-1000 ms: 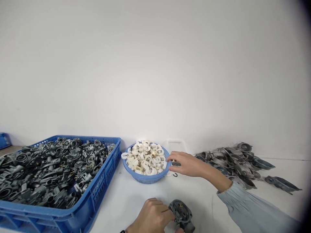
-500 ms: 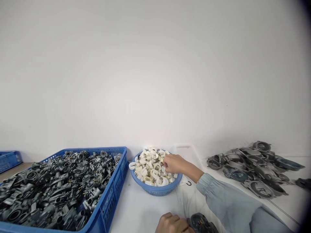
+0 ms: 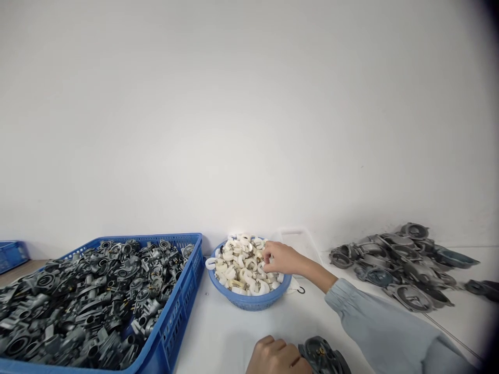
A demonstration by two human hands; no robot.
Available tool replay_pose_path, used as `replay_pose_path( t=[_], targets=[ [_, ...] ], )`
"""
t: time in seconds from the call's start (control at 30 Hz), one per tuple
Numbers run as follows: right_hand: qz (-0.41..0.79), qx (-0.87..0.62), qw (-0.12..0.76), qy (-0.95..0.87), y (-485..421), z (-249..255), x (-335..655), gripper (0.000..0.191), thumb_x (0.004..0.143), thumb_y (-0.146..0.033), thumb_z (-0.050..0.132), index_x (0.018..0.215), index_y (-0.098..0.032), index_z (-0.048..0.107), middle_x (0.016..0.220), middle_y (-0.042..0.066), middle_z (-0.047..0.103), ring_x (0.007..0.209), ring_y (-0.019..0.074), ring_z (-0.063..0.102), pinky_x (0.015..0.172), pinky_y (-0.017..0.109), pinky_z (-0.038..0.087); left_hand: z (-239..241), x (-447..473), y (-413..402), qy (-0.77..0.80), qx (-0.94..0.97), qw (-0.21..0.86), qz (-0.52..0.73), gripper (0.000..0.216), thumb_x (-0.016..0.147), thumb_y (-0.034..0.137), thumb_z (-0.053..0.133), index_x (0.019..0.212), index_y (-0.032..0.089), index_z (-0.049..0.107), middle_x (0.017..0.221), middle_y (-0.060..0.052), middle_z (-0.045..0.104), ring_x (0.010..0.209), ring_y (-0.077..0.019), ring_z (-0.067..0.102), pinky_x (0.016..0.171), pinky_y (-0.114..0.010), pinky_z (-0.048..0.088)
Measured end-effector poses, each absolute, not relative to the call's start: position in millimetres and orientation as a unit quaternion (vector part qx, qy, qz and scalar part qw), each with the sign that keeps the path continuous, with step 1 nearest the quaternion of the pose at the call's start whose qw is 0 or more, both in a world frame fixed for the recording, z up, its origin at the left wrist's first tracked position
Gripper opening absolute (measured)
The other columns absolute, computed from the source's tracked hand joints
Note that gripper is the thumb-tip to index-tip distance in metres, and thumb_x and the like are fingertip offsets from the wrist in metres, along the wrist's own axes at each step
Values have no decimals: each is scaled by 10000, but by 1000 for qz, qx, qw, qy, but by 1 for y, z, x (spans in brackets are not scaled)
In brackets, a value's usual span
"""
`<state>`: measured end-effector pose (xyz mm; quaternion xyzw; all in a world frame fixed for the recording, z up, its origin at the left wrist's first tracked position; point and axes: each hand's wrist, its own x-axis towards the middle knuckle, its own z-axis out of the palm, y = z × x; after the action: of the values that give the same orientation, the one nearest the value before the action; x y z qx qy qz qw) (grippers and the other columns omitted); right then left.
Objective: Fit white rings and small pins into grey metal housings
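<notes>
White curved pieces (image 3: 242, 266) heaped; dark casting (image 3: 323, 355) nearer.

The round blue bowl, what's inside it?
The bowl holds a heap of mostly white, curved pieces. The right hand, over its right side, hides some. The bowl's bottom and whatever lies under the top pieces can't be seen.

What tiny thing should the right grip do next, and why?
Maybe pinch and lift one of the white pieces: the right grip is curled at their pile in the blue bowl, and the left grip is beside a dark metal part.
</notes>
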<state>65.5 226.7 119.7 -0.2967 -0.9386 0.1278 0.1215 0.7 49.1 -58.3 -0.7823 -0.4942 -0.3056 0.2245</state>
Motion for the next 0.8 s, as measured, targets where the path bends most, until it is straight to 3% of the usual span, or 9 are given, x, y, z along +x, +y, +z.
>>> replay_pose_path(
  t=[0.1, 0.2, 0.33, 0.43, 0.6, 0.8],
  targets=[
    [204, -258, 160, -931, 218, 124, 87, 41, 804, -205, 711, 784, -187, 680, 1143, 71, 711, 1036, 242, 672, 878, 307, 515, -51, -6, 47, -480, -781, 238, -321, 442, 822, 573, 782, 633, 236, 568, 538, -3, 566, 451, -177, 594, 419, -311, 283],
    [282, -223, 160, -919, 201, 125, 113, 103, 853, -281, 663, 801, -193, 673, 1108, 67, 739, 1006, 231, 692, 847, 293, 558, -39, -9, 41, -508, -777, 178, -325, 344, 746, 517, 828, 760, 232, 636, 624, -9, 628, 512, -197, 641, 438, -296, 362],
    [385, -210, 125, -890, 170, 127, 149, 203, 832, -400, 729, 831, -202, 685, 1004, 58, 748, 927, 240, 700, 811, 323, 570, -19, -5, 28, -545, -768, 69, -329, 482, 740, 521, 838, 1103, 238, 692, 916, -47, 749, 741, -262, 742, 589, -326, 548],
    [356, -257, 91, -894, 149, 126, 172, 224, 773, -390, 769, 879, -219, 671, 890, 36, 704, 832, 231, 682, 724, 318, 547, -6, 0, 18, -559, -765, 15, -320, 499, 776, 458, 838, 1193, 238, 676, 1047, -61, 755, 893, -298, 758, 742, -380, 614],
    [292, -307, 52, -904, 126, 120, 195, 290, 804, -358, 725, 1076, -259, 702, 1017, 52, 710, 952, 256, 662, 719, 310, 509, 10, 7, 8, -571, -763, -55, -298, 494, 800, 345, 825, 1251, 223, 665, 1129, -74, 750, 1016, -326, 749, 867, -441, 629],
    [287, -351, 45, -890, 116, 120, 192, 147, 869, -347, 690, 910, -207, 704, 891, 49, 738, 819, 245, 672, 651, 296, 466, 21, 7, 6, -586, -758, -80, -275, 433, 838, 198, 720, 1265, 226, 660, 1187, -75, 738, 1085, -319, 730, 947, -452, 613]
  ],
)
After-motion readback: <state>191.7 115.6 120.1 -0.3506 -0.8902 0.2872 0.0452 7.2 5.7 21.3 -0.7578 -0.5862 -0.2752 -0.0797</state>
